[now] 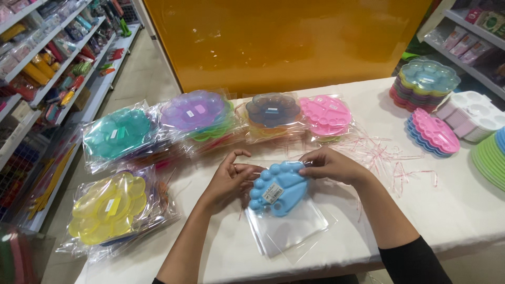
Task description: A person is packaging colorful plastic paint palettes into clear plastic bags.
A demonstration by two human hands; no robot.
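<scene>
A light blue foot-shaped paint palette (pixel 280 189) with a small label lies inside a clear plastic sleeve on the white table (pixel 447 221), over a small stack of clear bags (pixel 294 231). My left hand (pixel 230 179) pinches the sleeve's edge at the palette's left side. My right hand (pixel 330 164) grips the sleeve at the palette's upper right corner.
Bagged flower-shaped palettes lie in piles: yellow (pixel 108 208), teal (pixel 117 134), purple (pixel 193 110), dark blue over orange (pixel 272 110), pink (pixel 325 115). Unbagged stacks sit right: multicoloured (pixel 423 84), pink foot-shaped (pixel 434 131), white (pixel 470 113), green (pixel 492 158). Thin plastic strips (pixel 389 158) are scattered. Store shelves (pixel 47 58) line the left.
</scene>
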